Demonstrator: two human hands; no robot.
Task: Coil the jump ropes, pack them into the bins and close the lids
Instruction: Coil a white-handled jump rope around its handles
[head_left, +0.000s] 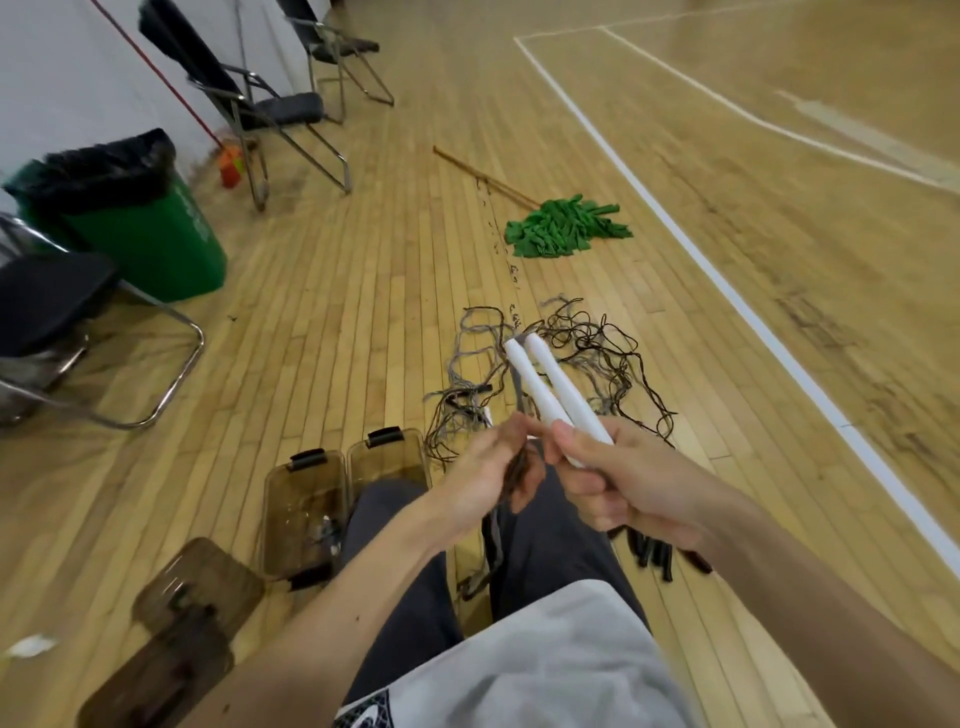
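Handles of white plastic (550, 389), paired, are clamped in the right hand (628, 483) grip, centre frame. Dark rope cord (494, 535) is pinched in the left hand (488, 478) grip. Tangled dark jump ropes (587, 353) are heaped on the wooden floor (363, 312); translucent brown bins (275, 499) are seen open, lower left.

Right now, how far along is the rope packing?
Early, it seems. Done: both bins stand open, with the lids off beside them. The left one may hold something, but it is too blurred to tell. In hand: the right hand grips two white handles while the left hand pinches a cord. Left: the tangle of ropes ahead, then closing the lids.
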